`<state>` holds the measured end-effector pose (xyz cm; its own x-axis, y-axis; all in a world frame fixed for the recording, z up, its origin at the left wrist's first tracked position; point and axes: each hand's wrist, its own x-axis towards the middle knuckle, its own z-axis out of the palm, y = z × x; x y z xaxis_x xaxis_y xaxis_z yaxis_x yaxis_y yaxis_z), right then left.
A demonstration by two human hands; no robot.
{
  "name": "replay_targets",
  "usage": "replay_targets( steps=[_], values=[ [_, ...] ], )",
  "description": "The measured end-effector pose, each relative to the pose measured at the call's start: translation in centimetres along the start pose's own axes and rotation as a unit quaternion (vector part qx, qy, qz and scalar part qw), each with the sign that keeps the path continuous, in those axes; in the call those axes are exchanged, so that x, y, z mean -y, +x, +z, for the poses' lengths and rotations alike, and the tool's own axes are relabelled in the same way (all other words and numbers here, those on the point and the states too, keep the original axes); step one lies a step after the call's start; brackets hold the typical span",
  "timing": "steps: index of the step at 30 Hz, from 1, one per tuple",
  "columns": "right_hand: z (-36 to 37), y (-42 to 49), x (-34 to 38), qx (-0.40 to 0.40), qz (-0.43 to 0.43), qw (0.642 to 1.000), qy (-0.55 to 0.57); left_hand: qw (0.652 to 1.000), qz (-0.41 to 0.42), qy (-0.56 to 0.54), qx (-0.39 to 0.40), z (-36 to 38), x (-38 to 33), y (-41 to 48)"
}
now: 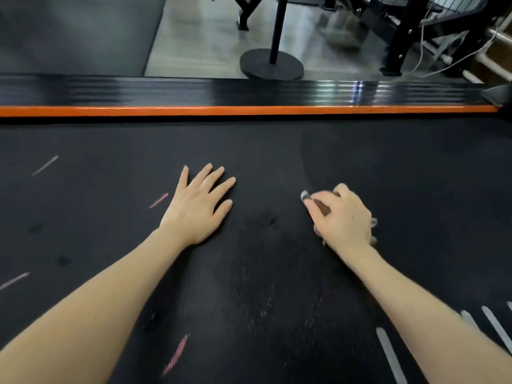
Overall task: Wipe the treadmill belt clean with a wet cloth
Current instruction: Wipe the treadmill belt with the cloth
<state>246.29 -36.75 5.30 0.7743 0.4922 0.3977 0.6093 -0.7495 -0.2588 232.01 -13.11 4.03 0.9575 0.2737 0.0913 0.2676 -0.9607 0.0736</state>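
Belt: the treadmill belt [263, 151] fills the lower part of the view. Its long axis runs left to right, parallel to the orange side rail [249, 110] on its far edge.

Cloth: a dark, bunched cloth [322, 208] lies on the belt right of centre, mostly hidden. Only a brownish fold between the fingers and a pale tip on the left show.

Right hand: the right hand [343, 217] is curled over the cloth, fingers closed round it and pressing it onto the belt. It is blurred, so the exact finger placement is hard to read.

Left hand: the left hand [198, 206] lies flat, palm down, fingers straight and spread. It holds nothing and appears to serve as a brace.

Nearer hand: the cloth is already in the right hand; the left hand is well apart from it, to the left.

Marks to the left: pink streaks [158, 200] lie just beside the left hand and further out — all on the far side of that hand from the cloth.

Marks below: a pale, dusty scuffed patch [263, 306] sits between the forearms, nearer the body than the cloth.

Wiped edge: a faint curved line [304, 167] just beyond the cloth looks like the limit of a damp patch, though that is a judgement.

Coming move: likely a stroke leftward or back toward the body — the unwiped marks lie those ways from the cloth.
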Motion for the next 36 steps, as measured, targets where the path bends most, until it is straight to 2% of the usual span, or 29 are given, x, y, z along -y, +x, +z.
replay_targets(
  steps=[4, 7, 9, 12, 14, 16, 18, 20, 22, 24, 26, 28, 30, 33, 35, 36],
  values=[
    [4.3, 9.0, 1.6, 0.005, 0.033, 0.999, -0.012, 0.999, -0.027, -0.010, -0.034, 0.5, 0.2, 0.1],
    [5.3, 9.8, 3.1, 0.011, 0.034, 0.999, -0.004, 0.998, -0.041, -0.032, -0.042, 0.7, 0.5, 0.4],
    [3.9, 5.8, 4.5, 0.021, -0.059, 0.997, 0.034, 0.997, -0.039, -0.042, -0.047, 0.8, 0.7, 0.3],
    [1.1, -1.8, 5.8, 0.093, -0.215, 0.962, 0.142, 0.997, -0.039, -0.042, -0.051, 0.7, 0.7, 0.3],
    [1.1, -1.3, 5.0, 0.099, -0.251, 0.951, 0.150, 0.997, -0.043, -0.036, -0.046, 0.7, 0.6, 0.1],
    [3.1, 2.9, 3.8, 0.033, -0.205, 0.974, 0.092, 0.997, -0.046, -0.018, -0.055, 0.6, 0.5, 0.1],
    [4.8, 8.5, 2.9, 0.008, -0.059, 0.998, 0.035, 0.997, -0.052, -0.001, -0.061, 0.7, 0.5, 0.2],
    [6.1, 11.2, 2.9, 0.006, 0.055, 0.998, 0.011, 0.996, -0.060, 0.001, -0.060, 0.8, 0.4, 0.3],
    [6.1, 10.4, 5.0, 0.012, 0.055, 0.998, 0.017, 0.996, -0.065, 0.001, -0.057, 0.7, 0.4, 0.4],
    [5.7, 7.3, 7.7, 0.019, -0.050, 0.996, 0.067, 0.996, -0.070, 0.000, -0.051, 0.6, 0.3, 0.4],
    [5.5, 4.3, 9.0, 0.065, -0.156, 0.978, 0.123, 0.996, -0.077, 0.000, -0.051, 0.5, 0.3, 0.4],
    [5.4, 5.4, 7.9, 0.075, -0.187, 0.970, 0.132, 0.995, -0.082, -0.003, -0.048, 0.4, 0.2, 0.2],
    [6.1, 8.7, 6.1, 0.047, -0.125, 0.988, 0.077, 0.995, -0.084, -0.001, -0.049, 0.4, 0.2, 0.2],
    [7.0, 12.9, 4.4, 0.035, 0.047, 0.998, 0.022, 0.995, -0.084, 0.003, -0.048, 0.4, 0.1, 0.3],
    [7.6, 12.9, 6.6, 0.037, 0.074, 0.996, 0.031, 0.995, -0.083, 0.008, -0.048, 0.4, 0.0, 0.4],
    [7.9, 12.2, 8.3, 0.035, 0.045, 0.997, 0.045, 0.995, -0.082, 0.011, -0.049, 0.4, 0.0, 0.4]
  ],
)
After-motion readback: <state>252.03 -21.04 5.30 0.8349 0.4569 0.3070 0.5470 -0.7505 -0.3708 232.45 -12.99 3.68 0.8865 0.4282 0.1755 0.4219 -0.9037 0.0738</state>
